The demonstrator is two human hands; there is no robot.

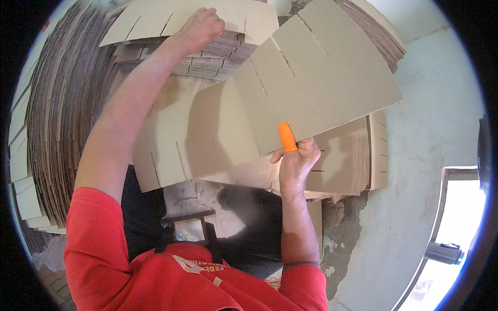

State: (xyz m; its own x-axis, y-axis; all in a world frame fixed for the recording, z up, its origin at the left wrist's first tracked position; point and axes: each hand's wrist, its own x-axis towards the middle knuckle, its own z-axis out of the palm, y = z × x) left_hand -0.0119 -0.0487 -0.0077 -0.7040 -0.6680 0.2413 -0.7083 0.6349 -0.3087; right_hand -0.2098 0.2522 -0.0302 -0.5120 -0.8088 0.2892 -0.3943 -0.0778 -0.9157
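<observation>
Above the right hand (295,163) a slotted cardboard sheet (316,78) stands tilted, its lower corner pinched in that hand's grip, the thumb in an orange rubber finger cot (287,137) pressed on the near face and the fingers folded behind; just beneath and behind this grip lies a flat pile of like slotted sheets (202,140), its top sheet partly shaded by the raised one; far up and to the left of it, the left hand (199,28) rests on another stack of cardboard (207,59), fingers curled down over the top sheet's edge, though whether that grip pinches a sheet or only presses on it I cannot tell; left of the left hand's grip, a tall bank of cardboard sheets on edge (57,119) curves along the rim; right of the right hand's grip runs a pale plastered wall (430,129); below both, red sleeves (98,243) enter from the lower edge.
</observation>
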